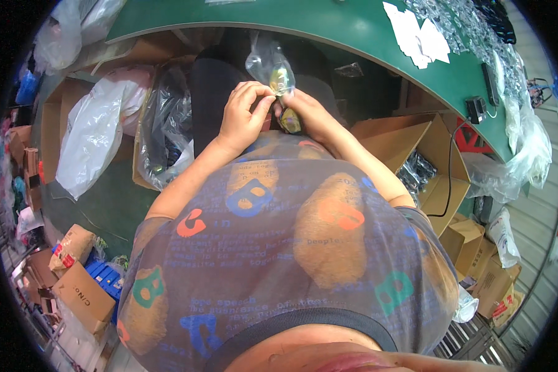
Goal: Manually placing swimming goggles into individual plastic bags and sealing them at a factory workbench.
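In front of my belly, both hands are at a clear plastic bag [259, 62]. What looks like a pair of sunglasses [290, 120], with dark rims and shiny yellow-green lenses, is partly in it; one lens shows through the film, the other hangs out below my fingers. My left hand [245, 111] pinches thumb to forefinger at the bag's near edge. On the other side, my right hand [305, 110] is closed around the middle of the sunglasses, hiding part of them. My dark-trousered legs are beneath.
A green table [328, 18] curves across the far side, bearing clear wrappers [449, 34], white paper pieces [418, 37] and a black adapter [476, 108]. Open cartons stand at both sides: one with a white plastic bag [99, 127], another [446, 167] with dark wrapped items [416, 173].
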Motion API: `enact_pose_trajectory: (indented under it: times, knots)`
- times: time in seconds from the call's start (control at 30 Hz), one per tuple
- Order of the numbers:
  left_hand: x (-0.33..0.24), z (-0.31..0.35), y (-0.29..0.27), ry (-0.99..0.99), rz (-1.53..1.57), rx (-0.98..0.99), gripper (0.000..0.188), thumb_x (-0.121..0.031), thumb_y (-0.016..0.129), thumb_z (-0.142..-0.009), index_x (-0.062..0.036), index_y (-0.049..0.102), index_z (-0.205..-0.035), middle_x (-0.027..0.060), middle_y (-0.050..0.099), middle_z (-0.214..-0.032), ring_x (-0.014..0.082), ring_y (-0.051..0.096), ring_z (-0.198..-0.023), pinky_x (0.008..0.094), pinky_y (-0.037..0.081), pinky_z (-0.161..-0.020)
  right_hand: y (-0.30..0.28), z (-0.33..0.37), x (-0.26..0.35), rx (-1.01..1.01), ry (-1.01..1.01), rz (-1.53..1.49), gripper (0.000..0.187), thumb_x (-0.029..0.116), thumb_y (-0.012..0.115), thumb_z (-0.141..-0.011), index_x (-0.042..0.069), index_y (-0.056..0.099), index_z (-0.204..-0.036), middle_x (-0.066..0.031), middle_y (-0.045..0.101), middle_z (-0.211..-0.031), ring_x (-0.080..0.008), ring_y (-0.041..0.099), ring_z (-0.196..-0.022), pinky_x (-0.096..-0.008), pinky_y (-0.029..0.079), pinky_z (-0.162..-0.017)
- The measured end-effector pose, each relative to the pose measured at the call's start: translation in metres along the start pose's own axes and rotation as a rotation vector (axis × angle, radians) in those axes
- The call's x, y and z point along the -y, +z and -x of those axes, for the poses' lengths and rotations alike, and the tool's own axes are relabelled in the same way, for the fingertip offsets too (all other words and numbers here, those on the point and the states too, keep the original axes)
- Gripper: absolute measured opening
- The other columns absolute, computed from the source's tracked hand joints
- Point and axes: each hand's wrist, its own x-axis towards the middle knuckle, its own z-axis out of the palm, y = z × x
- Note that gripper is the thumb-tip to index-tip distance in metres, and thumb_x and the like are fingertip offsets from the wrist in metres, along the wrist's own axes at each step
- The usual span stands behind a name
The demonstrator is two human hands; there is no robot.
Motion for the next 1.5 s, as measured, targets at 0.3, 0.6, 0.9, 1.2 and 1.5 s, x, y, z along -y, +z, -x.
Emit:
enact_pose_trajectory:
  times: [0.3,0.6,0.9,1.2,1.5]
  knots:
    - [0.007,0.006,-0.005,-0.041,0.05,0.301,0.014,-0.014,0.069,-0.094,-0.0049,0.066,-0.104,0.0085,0.068,-0.104,0.0266,0.063,-0.105,0.0391,0.047,-0.093,-0.011,0.004,-0.015,-0.187,-0.104,0.603,0.039,0.031,0.062,-0.102,0.004,0.06,-0.13,-0.018,0.072,-0.117,-0.0256,0.069,-0.108,-0.0376,0.052,-0.091]
    - [0.041,-0.004,0.015,-0.771,1.056,0.299,0.033,-0.029,0.072,-0.099,-0.0045,0.066,-0.12,0.0061,0.071,-0.11,0.0149,0.068,-0.096,0.0301,0.055,-0.087,-0.007,0.014,0.011,0.087,0.202,-0.18,0.042,0.029,0.071,-0.098,0.003,0.061,-0.13,-0.0055,0.069,-0.113,-0.0144,0.063,-0.108,-0.0302,0.049,-0.099]
    - [0.063,-0.003,0.026,-1.092,1.107,0.23,0.04,-0.047,0.073,-0.096,-0.0093,0.072,-0.111,0.0097,0.068,-0.103,0.0215,0.065,-0.101,0.0389,0.052,-0.097,-0.003,0.039,0.024,-0.102,0.191,0.166,0.094,0.009,0.081,-0.09,0.005,0.021,-0.161,-0.0142,0.068,-0.123,-0.0185,0.065,-0.113,-0.0318,0.052,-0.097]
    - [0.071,-0.013,0.022,-1.0,0.996,0.364,0.06,-0.057,0.072,-0.093,-0.0085,0.066,-0.127,0.0104,0.069,-0.117,0.0216,0.063,-0.114,0.0383,0.049,-0.101,-0.019,0.022,0.013,0.045,0.231,-0.082,0.095,0.009,0.078,-0.091,0.011,0.018,-0.165,-0.0121,0.064,-0.134,-0.0266,0.068,-0.119,-0.036,0.057,-0.09]
    - [0.028,-0.006,0.002,-0.128,-0.049,0.141,0.04,-0.019,0.078,-0.088,-0.0049,0.065,-0.123,0.0109,0.068,-0.118,0.0255,0.068,-0.108,0.0375,0.054,-0.09,-0.008,0.023,0.001,-0.149,0.189,-0.034,0.062,0.01,0.073,-0.094,0.006,0.045,-0.149,-0.0089,0.066,-0.129,-0.0227,0.067,-0.118,-0.0312,0.062,-0.081]
